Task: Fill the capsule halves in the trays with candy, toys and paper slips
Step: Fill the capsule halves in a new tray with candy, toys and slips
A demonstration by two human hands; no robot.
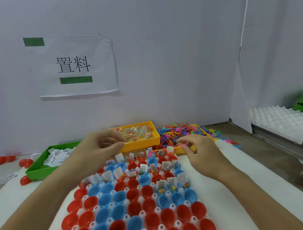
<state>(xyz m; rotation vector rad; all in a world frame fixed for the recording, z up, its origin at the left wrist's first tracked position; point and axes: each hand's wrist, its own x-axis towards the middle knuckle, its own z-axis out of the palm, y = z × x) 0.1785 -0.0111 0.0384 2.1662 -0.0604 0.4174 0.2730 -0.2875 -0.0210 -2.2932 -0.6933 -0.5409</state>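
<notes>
Red and blue capsule halves (133, 194) sit mouth-up in a white tray (141, 199) on the counter (262, 162), and I'd say maybe a third are done. The rows at the tray's far end hold candy beads with paper slips poking out, plus three more filled cups on the right a row or so nearer. Everything on the near side of those is still bare, so plenty left.

Supplies sit just past the tray's far edge: a green bin (39, 168) of slips off its far left corner, a yellow bin (141, 142) of candy packets dead ahead, and a heap of colourful toys (179, 132) right of that.

Left hand (100, 144) hovers over the far rows, fingers curled; can't tell if that grip holds anything. Right hand (200, 151) looks like it's pinching a small pink toy (184, 144).
</notes>
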